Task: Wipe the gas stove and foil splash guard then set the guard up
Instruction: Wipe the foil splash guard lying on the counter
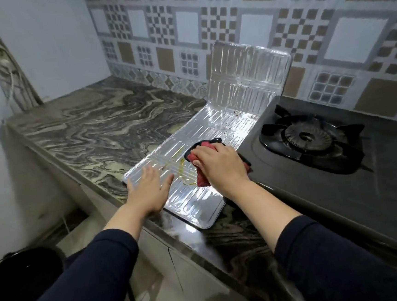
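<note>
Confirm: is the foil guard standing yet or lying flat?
Mostly flat: foil splash guard lies on the countertop, only its far panel upright against the wall.

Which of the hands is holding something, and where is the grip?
The right hand grips a bunched red cloth from above; the left hand lies flat, open, on the foil guard.

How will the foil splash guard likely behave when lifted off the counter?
The foil splash guard looks thin, so probably light and floppy. It already bends at its fold, one panel leaning on the wall. The left hand pinning it suggests it slides under the cloth.
</note>
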A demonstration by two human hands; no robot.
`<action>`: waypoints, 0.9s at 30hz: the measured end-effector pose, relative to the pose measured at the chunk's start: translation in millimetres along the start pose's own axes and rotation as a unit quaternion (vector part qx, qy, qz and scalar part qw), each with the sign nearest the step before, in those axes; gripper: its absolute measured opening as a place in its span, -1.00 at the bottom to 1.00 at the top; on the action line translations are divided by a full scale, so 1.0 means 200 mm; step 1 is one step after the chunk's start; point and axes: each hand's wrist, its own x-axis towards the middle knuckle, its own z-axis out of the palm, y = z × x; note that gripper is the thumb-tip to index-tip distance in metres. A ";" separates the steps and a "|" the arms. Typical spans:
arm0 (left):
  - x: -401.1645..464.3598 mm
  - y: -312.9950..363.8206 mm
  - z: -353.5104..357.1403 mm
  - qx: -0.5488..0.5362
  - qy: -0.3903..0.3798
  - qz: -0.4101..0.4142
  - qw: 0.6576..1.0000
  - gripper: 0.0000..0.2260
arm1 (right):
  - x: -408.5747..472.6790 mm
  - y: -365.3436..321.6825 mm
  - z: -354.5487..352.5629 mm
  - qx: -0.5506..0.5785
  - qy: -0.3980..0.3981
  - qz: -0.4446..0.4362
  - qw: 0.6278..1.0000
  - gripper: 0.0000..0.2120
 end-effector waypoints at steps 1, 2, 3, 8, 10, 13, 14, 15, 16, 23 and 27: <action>0.01 -0.04 0.02 -0.007 -0.007 -0.011 1.000 -0.34 | 0.03 -0.04 0.03 -0.015 -0.002 -0.012 1.000 -0.66; 0.03 -0.07 0.04 -0.016 -0.014 -0.021 1.000 -0.34 | 0.05 -0.07 0.07 -0.029 -0.004 -0.021 0.999 -0.64; 0.04 -0.11 0.06 -0.023 -0.021 -0.028 0.999 -0.34 | 0.07 -0.11 0.12 -0.035 -0.010 -0.024 0.999 -0.63; 0.14 -0.23 0.16 -0.046 -0.023 -0.031 0.998 -0.34 | 0.00 -0.18 0.46 -0.026 -0.095 -0.012 0.995 -0.63; 0.20 -0.28 0.20 -0.041 -0.023 -0.028 0.999 -0.34 | -0.08 -0.17 0.58 0.005 -0.143 0.011 0.990 -0.59; 0.28 -0.34 0.24 -0.011 -0.028 -0.018 0.999 -0.25 | -0.15 -0.16 0.66 0.080 -0.146 0.042 0.985 -0.59; 0.31 -0.36 0.24 0.001 -0.033 -0.016 0.999 -0.16 | -0.15 -0.16 0.65 0.103 -0.149 0.060 0.982 -0.61; 0.33 -0.38 0.24 0.017 -0.043 -0.016 0.999 -0.04 | -0.14 -0.16 0.64 0.127 -0.158 0.083 0.976 -0.61; 0.36 -0.40 0.22 0.034 -0.056 -0.020 0.998 0.09 | -0.13 -0.16 0.63 0.147 -0.165 0.105 0.970 -0.60; 0.48 -0.51 0.10 0.055 -0.151 -0.067 0.985 0.51 | -0.12 -0.22 0.67 0.073 -0.218 0.088 0.969 -0.46; 0.50 -0.55 0.12 0.050 -0.168 -0.078 0.981 0.53 | -0.06 -0.30 0.72 0.066 -0.245 0.053 0.966 -0.53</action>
